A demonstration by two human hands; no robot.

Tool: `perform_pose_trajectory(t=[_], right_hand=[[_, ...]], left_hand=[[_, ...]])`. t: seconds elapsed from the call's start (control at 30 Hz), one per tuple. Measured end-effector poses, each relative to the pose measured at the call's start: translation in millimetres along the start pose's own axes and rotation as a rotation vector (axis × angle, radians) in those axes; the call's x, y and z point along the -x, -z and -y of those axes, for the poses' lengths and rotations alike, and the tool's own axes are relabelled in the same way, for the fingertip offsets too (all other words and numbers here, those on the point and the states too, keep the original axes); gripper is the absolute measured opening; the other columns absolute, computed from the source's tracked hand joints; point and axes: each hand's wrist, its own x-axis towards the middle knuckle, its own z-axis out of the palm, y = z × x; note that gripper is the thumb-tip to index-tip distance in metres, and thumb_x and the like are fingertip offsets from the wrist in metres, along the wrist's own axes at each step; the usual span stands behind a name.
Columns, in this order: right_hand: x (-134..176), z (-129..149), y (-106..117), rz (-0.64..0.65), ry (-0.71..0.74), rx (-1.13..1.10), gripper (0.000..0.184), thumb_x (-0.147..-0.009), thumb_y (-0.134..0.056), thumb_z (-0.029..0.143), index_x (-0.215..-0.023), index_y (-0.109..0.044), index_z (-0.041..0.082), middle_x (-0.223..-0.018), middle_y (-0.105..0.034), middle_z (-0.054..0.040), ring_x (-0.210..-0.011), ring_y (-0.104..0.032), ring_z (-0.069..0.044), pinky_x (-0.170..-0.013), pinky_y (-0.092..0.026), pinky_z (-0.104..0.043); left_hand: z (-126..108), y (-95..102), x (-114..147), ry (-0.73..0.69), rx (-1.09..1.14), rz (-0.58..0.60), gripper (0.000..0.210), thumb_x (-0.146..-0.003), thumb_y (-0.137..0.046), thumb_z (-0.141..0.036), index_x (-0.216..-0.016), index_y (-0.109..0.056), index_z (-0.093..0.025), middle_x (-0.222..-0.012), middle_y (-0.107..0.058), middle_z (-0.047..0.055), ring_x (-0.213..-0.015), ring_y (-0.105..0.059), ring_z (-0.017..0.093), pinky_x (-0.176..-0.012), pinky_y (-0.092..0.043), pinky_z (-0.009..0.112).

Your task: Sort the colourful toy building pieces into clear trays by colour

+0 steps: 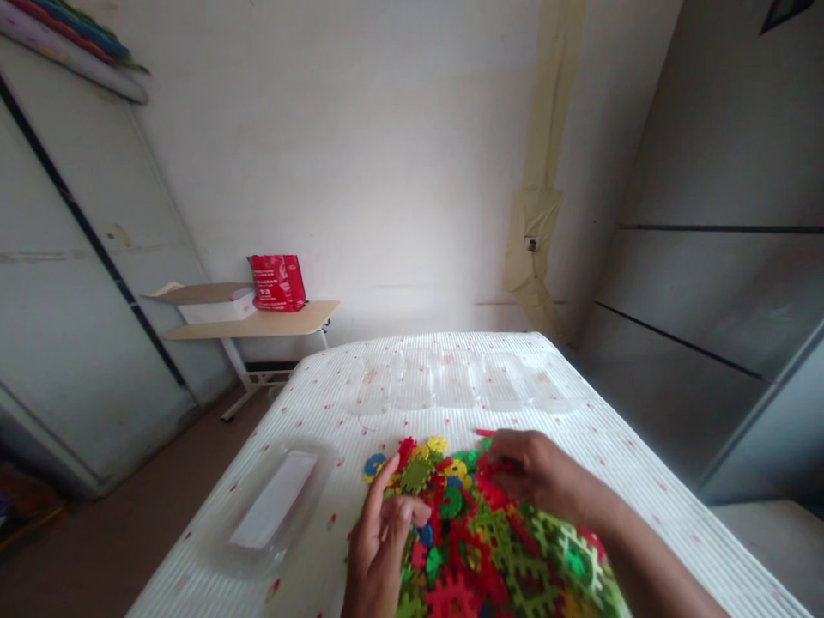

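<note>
A heap of toothed plastic building pieces (451, 592) in red, green, yellow and blue lies at the near edge of the table. At the heap's left side is my left hand (383, 541), its index finger stretched out and the thumb apart, with nothing visibly held. My right hand (541, 472) reaches over the upper right of the heap, fingers curled down and closed on a red toothed plastic piece (493, 491). Part of that piece is hidden by the fingers. Yellow gear-shaped pieces (438, 445) and an olive-green square piece (416, 474) lie between the hands.
A clear plastic tray (283, 506) with a white strip (275, 499) inside sits at the left. Across the table's far side stretches a clear compartment tray (457, 382). Beyond, a small desk (270, 324) bears a white box (215, 305) and a red bag (278, 283).
</note>
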Motion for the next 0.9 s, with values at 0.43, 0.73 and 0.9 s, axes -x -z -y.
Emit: perform_pose_trajectory(t=[0.43, 0.73, 0.9], right_hand=[[-17, -157, 73, -0.586, -0.9, 0.478, 0.035, -0.073, -0.044, 0.043, -0.087, -0.065, 0.019, -0.08, -0.067, -0.0108, -0.065, -0.058, -0.022, -0.047, -0.033, -0.026], [-32, -154, 66, -0.392, -0.93, 0.538, 0.027, -0.074, -0.044, 0.034, -0.08, -0.066, 0.019, -0.081, -0.066, -0.0109, -0.065, -0.06, -0.021, -0.046, -0.031, -0.025], [-14, -141, 52, -0.503, -0.647, 0.539, 0.024, -0.076, -0.043, 0.034, -0.069, -0.06, 0.019, -0.071, -0.064, -0.0053, -0.059, -0.055, -0.016, -0.05, -0.031, -0.024]], left_hand=[[23, 36.5, -23, -0.179, -0.452, -0.338, 0.03, -0.079, -0.048, -0.04, -0.094, -0.064, -0.019, -0.094, -0.068, 0.008, -0.087, -0.062, 0.021, -0.076, -0.051, 0.032], [43, 39.1, -32, -0.218, -0.612, -0.304, 0.026, -0.076, -0.047, -0.034, -0.087, -0.066, -0.02, -0.095, -0.066, 0.007, -0.092, -0.06, 0.023, -0.085, -0.048, 0.039], [45, 37.4, -32, -0.204, -0.623, -0.287, 0.028, -0.075, -0.048, -0.036, -0.089, -0.067, -0.02, -0.099, -0.066, 0.009, -0.097, -0.058, 0.025, -0.088, -0.046, 0.042]])
